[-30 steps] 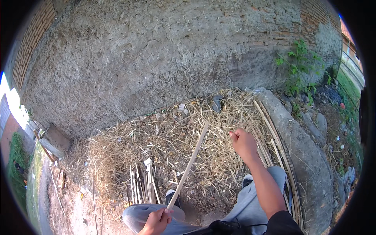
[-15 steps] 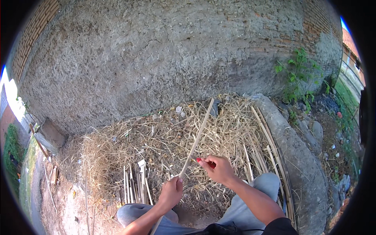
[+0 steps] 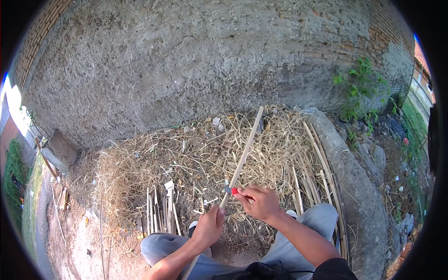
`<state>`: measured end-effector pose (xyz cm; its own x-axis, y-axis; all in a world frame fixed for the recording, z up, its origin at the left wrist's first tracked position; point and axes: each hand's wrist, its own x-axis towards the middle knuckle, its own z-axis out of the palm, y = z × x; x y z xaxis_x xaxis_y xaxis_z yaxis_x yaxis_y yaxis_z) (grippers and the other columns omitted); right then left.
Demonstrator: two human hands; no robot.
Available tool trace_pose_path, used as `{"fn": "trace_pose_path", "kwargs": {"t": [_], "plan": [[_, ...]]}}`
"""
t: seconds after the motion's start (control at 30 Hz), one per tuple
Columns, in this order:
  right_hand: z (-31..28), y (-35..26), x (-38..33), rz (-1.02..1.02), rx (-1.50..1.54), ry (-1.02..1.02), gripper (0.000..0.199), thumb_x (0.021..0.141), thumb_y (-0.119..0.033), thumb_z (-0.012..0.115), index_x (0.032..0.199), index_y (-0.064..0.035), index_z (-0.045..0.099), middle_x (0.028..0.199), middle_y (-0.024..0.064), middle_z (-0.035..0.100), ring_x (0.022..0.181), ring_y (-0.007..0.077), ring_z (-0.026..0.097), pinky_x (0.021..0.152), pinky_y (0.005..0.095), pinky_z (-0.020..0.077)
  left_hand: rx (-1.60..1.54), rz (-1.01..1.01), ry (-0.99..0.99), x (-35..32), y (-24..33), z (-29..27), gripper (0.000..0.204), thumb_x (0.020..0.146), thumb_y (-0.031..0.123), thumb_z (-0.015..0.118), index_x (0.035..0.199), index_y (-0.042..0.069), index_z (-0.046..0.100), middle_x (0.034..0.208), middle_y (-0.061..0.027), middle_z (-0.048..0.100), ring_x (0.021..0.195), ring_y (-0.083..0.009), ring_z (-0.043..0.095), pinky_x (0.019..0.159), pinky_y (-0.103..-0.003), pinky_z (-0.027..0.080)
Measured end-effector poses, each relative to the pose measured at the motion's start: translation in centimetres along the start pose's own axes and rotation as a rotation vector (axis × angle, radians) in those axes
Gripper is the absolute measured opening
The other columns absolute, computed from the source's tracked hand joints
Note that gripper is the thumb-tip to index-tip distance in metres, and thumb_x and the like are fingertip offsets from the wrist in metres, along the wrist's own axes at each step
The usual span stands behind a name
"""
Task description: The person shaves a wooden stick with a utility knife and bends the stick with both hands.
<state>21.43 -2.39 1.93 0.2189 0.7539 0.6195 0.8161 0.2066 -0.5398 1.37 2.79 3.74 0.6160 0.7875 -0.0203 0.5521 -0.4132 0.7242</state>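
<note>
A long pale strip of split wood, probably bamboo (image 3: 247, 149), slants up and away from my lap toward the wall. My left hand (image 3: 208, 227) is closed around its lower part, thumb on top. In my right hand (image 3: 259, 201) is a red-handled knife (image 3: 234, 191), fingers wrapped round the handle. Its short dark blade lies across the strip, just above my left hand, and seems to touch it. The strip's lower end runs under my left forearm, between my legs.
Thin shavings (image 3: 275, 154) cover the ground before me. Several cut strips (image 3: 160, 212) stand by my left knee; longer ones (image 3: 326, 168) lie along the concrete kerb (image 3: 357, 196) at right. A rough wall (image 3: 200, 70) rises beyond, with a green plant (image 3: 359, 91) at its foot.
The knife has turned so its blade now crosses the strip, its red handle showing more. The strip's far end has shifted slightly up and right. Both hands keep their grips.
</note>
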Motion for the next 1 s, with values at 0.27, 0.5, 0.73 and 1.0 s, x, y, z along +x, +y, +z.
{"fn": "trace_pose_path", "kwargs": {"t": [0.27, 0.5, 0.73, 1.0], "plan": [[-0.1, 2.5, 0.6, 0.033, -0.060, 0.039, 0.020, 0.088, -0.031, 0.072, 0.083, -0.0112, 0.070, 0.073, 0.0021, 0.067, 0.056, 0.0214, 0.065, 0.046, 0.0332, 0.0506, -0.030, 0.052, -0.016, -1.5, -0.1, 0.6, 0.020, 0.100, 0.014, 0.050, 0.092, -0.003, 0.056, 0.063, -0.0250, 0.059, 0.061, -0.0463, 0.061, 0.055, -0.052, 0.045], [-0.5, 2.8, 0.9, 0.025, 0.002, 0.015, 0.021, 0.089, -0.029, 0.071, 0.082, -0.0095, 0.070, 0.077, 0.0040, 0.070, 0.057, 0.0225, 0.066, 0.048, 0.0339, 0.0513, 0.076, 0.008, -0.065, -2.7, -0.2, -0.4, 0.018, 0.100, 0.013, 0.052, 0.094, -0.002, 0.061, 0.064, -0.0163, 0.062, 0.055, -0.0310, 0.063, 0.053, -0.041, 0.046], [-1.9, 5.0, 1.9, 0.167, -0.082, 0.024, 0.024, 0.089, -0.031, 0.071, 0.081, -0.0090, 0.070, 0.076, 0.0047, 0.071, 0.059, 0.0212, 0.067, 0.052, 0.0344, 0.0523, 0.008, -0.017, -0.120, -5.7, -0.2, -0.8, 0.023, 0.103, 0.018, 0.050, 0.102, -0.002, 0.063, 0.066, -0.0113, 0.062, 0.051, -0.0190, 0.058, 0.049, -0.035, 0.045], [-3.5, 6.3, 1.7, 0.188, -0.108, 0.073, 0.021, 0.087, -0.029, 0.073, 0.082, -0.0094, 0.071, 0.081, 0.0057, 0.073, 0.063, 0.0217, 0.069, 0.054, 0.0346, 0.0534, -0.067, 0.033, -0.054, -11.4, 0.8, -3.1, 0.009, 0.094, 0.006, 0.056, 0.087, 0.000, 0.055, 0.056, -0.0159, 0.041, 0.047, -0.0193, 0.039, 0.045, -0.039, 0.034]]}}
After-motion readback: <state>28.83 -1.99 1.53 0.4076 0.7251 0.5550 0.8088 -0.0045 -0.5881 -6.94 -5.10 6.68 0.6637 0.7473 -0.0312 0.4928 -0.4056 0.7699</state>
